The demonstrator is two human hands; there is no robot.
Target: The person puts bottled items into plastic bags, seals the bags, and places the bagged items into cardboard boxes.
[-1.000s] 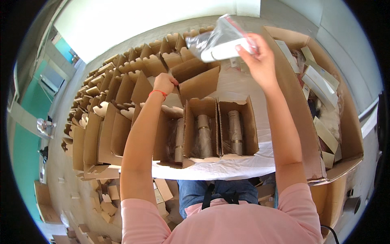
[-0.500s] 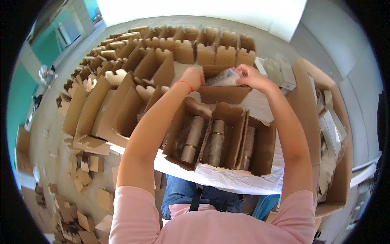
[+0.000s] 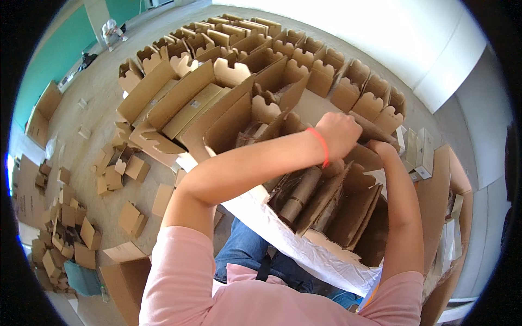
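Partly hidden; box point(image 3: 375, 129) at left hand point(image 3: 340, 133)

Bare tabletop point(image 3: 312, 106) beyond the left hand point(image 3: 338, 133), then upright cardboard boxes point(image 3: 321, 79).

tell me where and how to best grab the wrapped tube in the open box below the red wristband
Probably around the middle of the tube, from above, closing across its width. Its length runs along an open-topped box that shields its long sides, while its round upper surface shows. The left hand sits near its far end, favouring the near side.
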